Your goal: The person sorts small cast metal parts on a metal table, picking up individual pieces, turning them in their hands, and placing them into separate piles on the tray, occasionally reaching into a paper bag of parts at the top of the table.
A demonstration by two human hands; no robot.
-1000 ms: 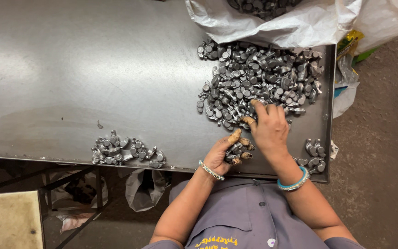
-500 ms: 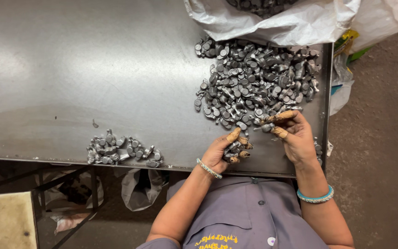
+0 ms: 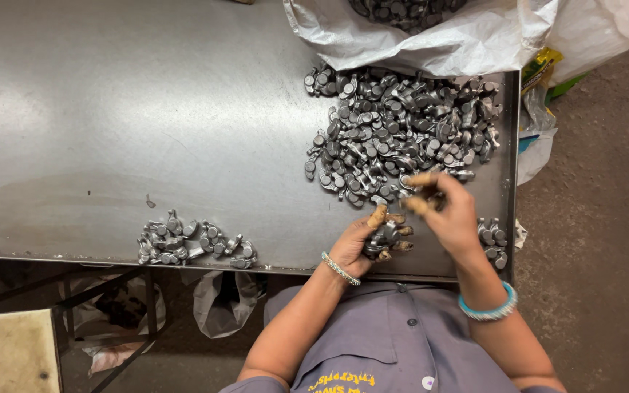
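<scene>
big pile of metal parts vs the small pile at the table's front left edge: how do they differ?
The big pile holds many times more parts than the small pile. The big pile spreads below the white bag at the table's far right; the small pile lies in a low row. The right hand is at the big pile's near edge; no hand touches the small pile. Both hold like grey metal parts.

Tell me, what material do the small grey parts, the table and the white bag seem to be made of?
Parts: likely cast metal, dull silver-grey with shiny round faces.
Table: sheet metal, probably steel, with a brushed, scuffed sheen and a folded rim.
Bag: it looks like thin plastic or woven sacking; it is crinkled and semi-matt, and I cannot tell which.
</scene>
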